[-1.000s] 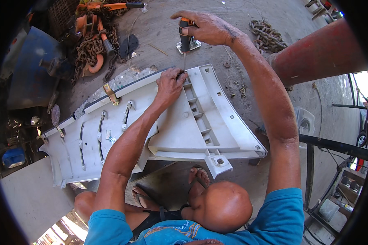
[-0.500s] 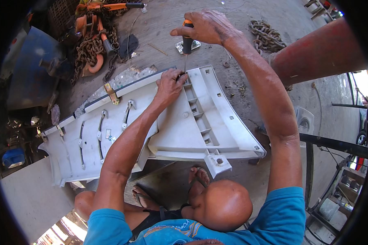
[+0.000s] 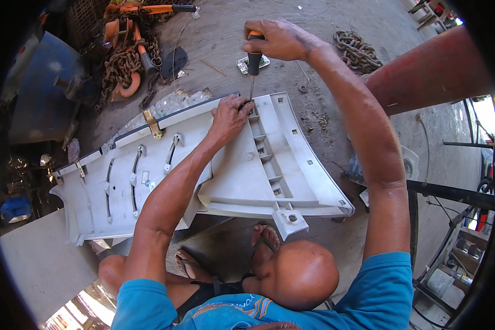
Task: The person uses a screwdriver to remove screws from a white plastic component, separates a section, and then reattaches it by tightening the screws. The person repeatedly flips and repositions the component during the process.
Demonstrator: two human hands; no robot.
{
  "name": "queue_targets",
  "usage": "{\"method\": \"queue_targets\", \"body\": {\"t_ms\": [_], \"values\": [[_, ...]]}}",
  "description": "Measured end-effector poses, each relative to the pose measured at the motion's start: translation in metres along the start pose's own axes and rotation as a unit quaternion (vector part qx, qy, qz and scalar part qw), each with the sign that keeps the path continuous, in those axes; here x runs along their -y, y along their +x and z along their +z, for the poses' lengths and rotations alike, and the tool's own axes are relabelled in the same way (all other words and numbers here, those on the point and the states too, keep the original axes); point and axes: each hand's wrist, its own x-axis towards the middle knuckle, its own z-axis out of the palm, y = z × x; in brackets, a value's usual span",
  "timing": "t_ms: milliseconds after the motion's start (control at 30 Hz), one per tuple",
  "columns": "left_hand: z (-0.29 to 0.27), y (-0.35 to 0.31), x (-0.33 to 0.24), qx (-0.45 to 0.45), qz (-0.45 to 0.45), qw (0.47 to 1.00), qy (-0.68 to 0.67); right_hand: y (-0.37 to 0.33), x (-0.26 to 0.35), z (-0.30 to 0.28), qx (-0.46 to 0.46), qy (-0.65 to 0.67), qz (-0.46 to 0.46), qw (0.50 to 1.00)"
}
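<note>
A large white moulded plastic panel point(image 3: 231, 181) lies with its ribbed back up across the floor ahead of my knees. My right hand point(image 3: 278, 41) is closed round the orange and black handle of a screwdriver point(image 3: 253, 65), held nearly upright. Its shaft runs down to the panel's far edge, at the top of a row of ribbed pockets. Beside the tip, my left hand point(image 3: 229, 115) rests on the panel, its fingertips pinched together around that spot. What they hold there is too small to make out, and the tip itself is hidden.
Rusty chains with an orange hook point(image 3: 130, 85) lie at the far left, and another chain heap point(image 3: 357, 49) at the far right. A thick red post point(image 3: 432, 71) slants in from the right. Beyond the panel is a small light-coloured plate point(image 3: 261, 64).
My right hand has shifted slightly right and its fingers have turned on the handle, the thumb no longer sticking out leftward. My left hand stays at the same spot.
</note>
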Motion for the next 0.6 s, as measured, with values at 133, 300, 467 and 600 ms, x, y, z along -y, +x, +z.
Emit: {"method": "queue_targets", "body": {"t_ms": [133,300,467,600], "values": [[-0.005,-0.004,0.011,-0.017,-0.015,1.0,0.004,0.003,0.046,-0.04,0.136,-0.067,0.075,0.986],[0.002,0.0,0.003,-0.013,-0.001,1.0,-0.003,0.0,0.017,-0.015,0.084,0.01,0.049,0.995],[0.003,-0.001,0.003,-0.015,-0.004,1.0,0.002,-0.002,0.029,-0.031,0.055,-0.012,0.0,0.998],[-0.002,-0.002,0.002,-0.009,-0.013,1.0,-0.005,0.0,0.017,-0.015,0.052,0.041,0.018,0.998]]}}
